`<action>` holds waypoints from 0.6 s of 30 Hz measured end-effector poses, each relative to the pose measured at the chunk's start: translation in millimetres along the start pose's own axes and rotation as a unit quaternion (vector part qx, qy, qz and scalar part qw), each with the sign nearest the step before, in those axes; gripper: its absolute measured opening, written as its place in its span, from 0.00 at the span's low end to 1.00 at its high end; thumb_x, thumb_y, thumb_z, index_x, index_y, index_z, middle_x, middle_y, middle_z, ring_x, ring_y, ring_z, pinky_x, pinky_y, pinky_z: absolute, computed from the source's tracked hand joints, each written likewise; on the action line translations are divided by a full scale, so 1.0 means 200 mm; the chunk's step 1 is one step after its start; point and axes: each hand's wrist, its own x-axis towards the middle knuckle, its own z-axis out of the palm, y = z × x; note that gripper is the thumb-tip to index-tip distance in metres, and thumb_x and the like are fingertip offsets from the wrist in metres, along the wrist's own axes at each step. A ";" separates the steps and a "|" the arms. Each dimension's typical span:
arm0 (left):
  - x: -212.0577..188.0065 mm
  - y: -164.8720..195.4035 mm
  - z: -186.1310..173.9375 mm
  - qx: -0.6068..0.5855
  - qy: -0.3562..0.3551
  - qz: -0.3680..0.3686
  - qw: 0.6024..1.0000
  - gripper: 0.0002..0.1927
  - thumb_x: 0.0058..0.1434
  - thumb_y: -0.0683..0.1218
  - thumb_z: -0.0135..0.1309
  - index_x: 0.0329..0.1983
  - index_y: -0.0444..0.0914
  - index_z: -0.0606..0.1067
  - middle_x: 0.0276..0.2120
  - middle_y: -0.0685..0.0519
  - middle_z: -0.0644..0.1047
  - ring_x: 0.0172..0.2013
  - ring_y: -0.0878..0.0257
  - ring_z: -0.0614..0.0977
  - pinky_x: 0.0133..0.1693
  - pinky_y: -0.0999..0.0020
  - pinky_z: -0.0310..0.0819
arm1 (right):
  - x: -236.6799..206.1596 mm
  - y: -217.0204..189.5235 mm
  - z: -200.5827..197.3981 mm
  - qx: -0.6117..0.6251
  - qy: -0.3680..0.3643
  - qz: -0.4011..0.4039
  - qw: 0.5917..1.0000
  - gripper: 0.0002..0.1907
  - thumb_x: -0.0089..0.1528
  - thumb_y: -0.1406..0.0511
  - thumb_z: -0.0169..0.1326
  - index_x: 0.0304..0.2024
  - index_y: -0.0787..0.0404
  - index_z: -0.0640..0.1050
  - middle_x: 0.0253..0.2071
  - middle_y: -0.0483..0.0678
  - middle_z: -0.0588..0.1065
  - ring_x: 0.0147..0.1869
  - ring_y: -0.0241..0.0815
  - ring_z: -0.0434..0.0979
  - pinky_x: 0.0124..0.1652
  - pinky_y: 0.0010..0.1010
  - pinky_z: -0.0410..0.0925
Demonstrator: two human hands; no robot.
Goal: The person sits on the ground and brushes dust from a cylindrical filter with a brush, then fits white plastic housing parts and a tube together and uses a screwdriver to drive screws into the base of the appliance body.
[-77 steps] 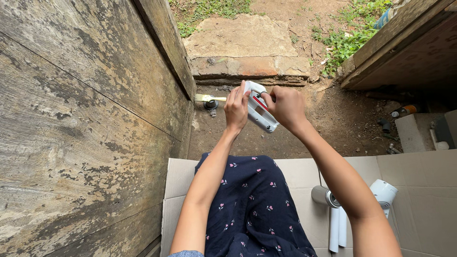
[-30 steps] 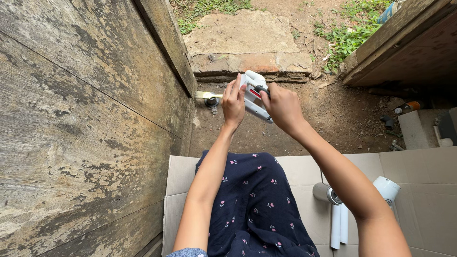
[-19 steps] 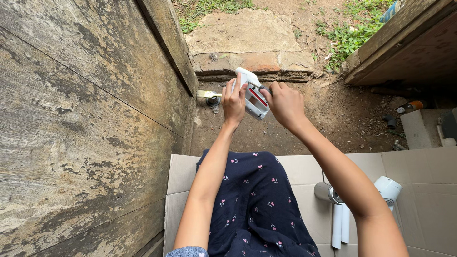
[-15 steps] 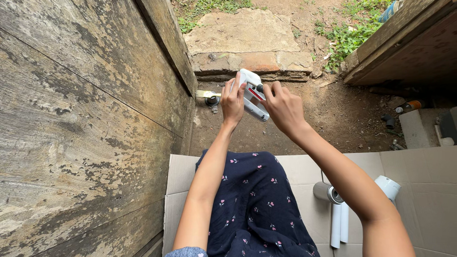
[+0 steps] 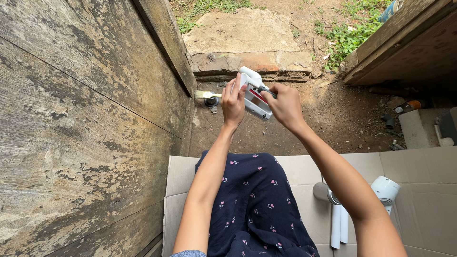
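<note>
Head view looks down on both arms stretched forward over a lap in dark blue flowered cloth (image 5: 257, 204). Between the hands sits a white plastic handheld device with a red panel and a dark grip (image 5: 254, 93), raised above the bare dirt ground (image 5: 333, 119). The left hand (image 5: 233, 100) is closed on the device's near-left edge, fingers upright along its side, palm turned toward the other hand. The right hand (image 5: 285, 104) is curled shut over the dark grip at the device's right end, knuckles up, wrist bent slightly inward. To work the part well, the left hand should brace the body steady while the right does the fine work at the grip. Left of the left hand stands a weathered grey plank wall (image 5: 81, 119); just beyond it a small yellowish fitting (image 5: 207, 95) juts from the wall's foot. Under the right elbow, white plastic tubes (image 5: 339, 223) lie on flattened brown cardboard (image 5: 423, 190).
</note>
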 end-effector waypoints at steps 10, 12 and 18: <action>0.01 0.03 -0.04 -0.003 -0.033 -0.009 0.999 0.24 0.75 0.56 0.44 0.68 0.40 0.71 0.52 0.45 0.79 0.47 0.52 0.82 0.47 0.57 0.81 | -0.13 -0.05 -0.03 -0.297 0.120 -0.284 0.904 0.16 0.59 0.64 0.60 0.47 0.65 0.79 0.34 0.52 0.76 0.30 0.44 0.78 0.29 0.32 0.70; 0.01 0.05 -0.05 -0.018 -0.044 -0.007 0.999 0.24 0.76 0.56 0.45 0.68 0.40 0.72 0.53 0.45 0.79 0.48 0.52 0.82 0.47 0.57 0.80 | -0.14 -0.04 -0.04 -0.390 0.137 -0.346 0.842 0.18 0.57 0.69 0.58 0.51 0.67 0.76 0.39 0.51 0.76 0.35 0.41 0.79 0.33 0.28 0.72; 0.04 0.07 -0.05 -0.035 -0.053 -0.007 0.998 0.24 0.75 0.56 0.45 0.68 0.40 0.72 0.53 0.46 0.79 0.48 0.52 0.81 0.47 0.57 0.81 | -0.10 0.03 -0.01 -0.299 0.101 -0.314 0.896 0.07 0.64 0.70 0.55 0.43 0.66 0.75 0.35 0.51 0.76 0.33 0.43 0.80 0.30 0.34 0.72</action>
